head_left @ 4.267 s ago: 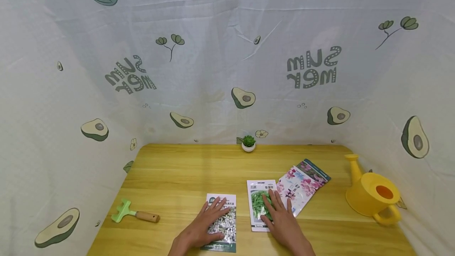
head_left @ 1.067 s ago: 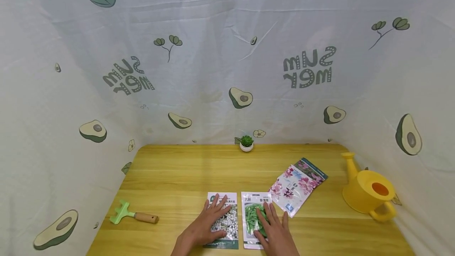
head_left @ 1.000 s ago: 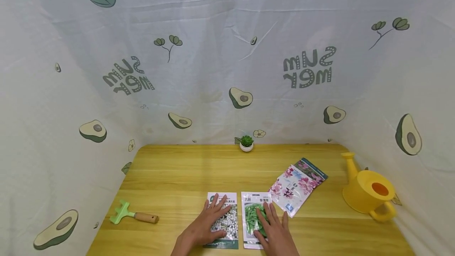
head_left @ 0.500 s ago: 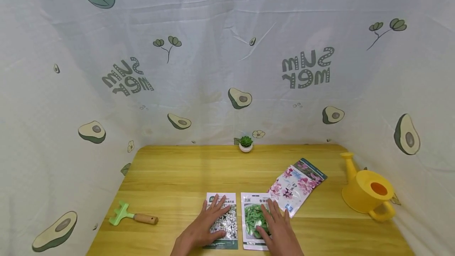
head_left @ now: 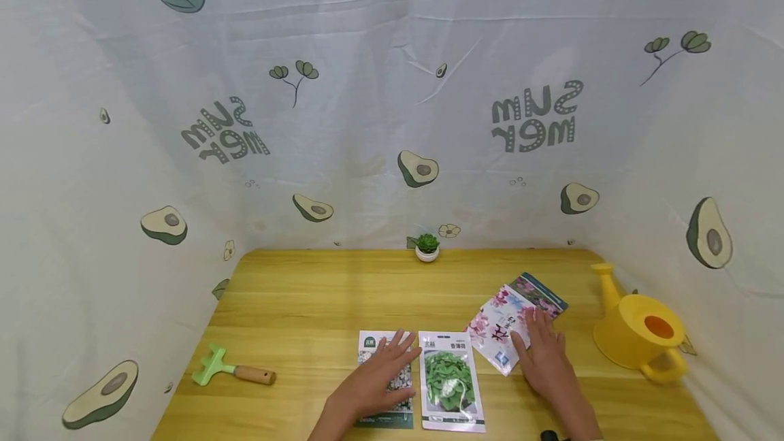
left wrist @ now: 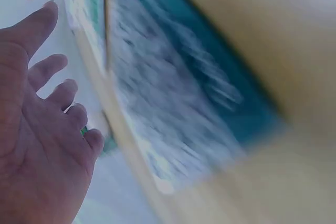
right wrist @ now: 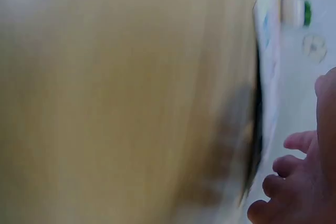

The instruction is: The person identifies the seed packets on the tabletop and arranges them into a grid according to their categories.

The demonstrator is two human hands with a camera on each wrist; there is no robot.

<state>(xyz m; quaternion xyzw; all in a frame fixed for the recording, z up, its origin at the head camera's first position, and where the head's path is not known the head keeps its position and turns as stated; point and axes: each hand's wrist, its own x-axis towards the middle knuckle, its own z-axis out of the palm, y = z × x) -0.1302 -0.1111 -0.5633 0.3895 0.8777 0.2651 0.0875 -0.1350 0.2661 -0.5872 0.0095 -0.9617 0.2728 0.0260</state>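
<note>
My left hand (head_left: 381,381) hovers with fingers spread over a seed packet with white flowers (head_left: 401,420). In the left wrist view a gap shows between the hand (left wrist: 42,124) and the blurred packet (left wrist: 157,93). To its right lies a seed packet with green leaves (head_left: 452,383), with no hand on it. Over the right edge of a pink-flower seed packet (head_left: 499,332) is my right hand (head_left: 545,356), fingers extended; contact cannot be told. That packet overlaps another one with purple-pink flowers and a dark edge (head_left: 542,295).
A yellow watering can (head_left: 637,332) stands at the right edge of the wooden table (head_left: 306,291). A small green rake with a wooden handle (head_left: 254,374) lies at left. A potted succulent (head_left: 427,248) sits at the back, before a printed cloth (head_left: 367,121).
The green-leaf packet has come left beside the white-flower one. My right hand has since left it and moved right to the pink-flower packet. My left hand has shifted slightly right.
</note>
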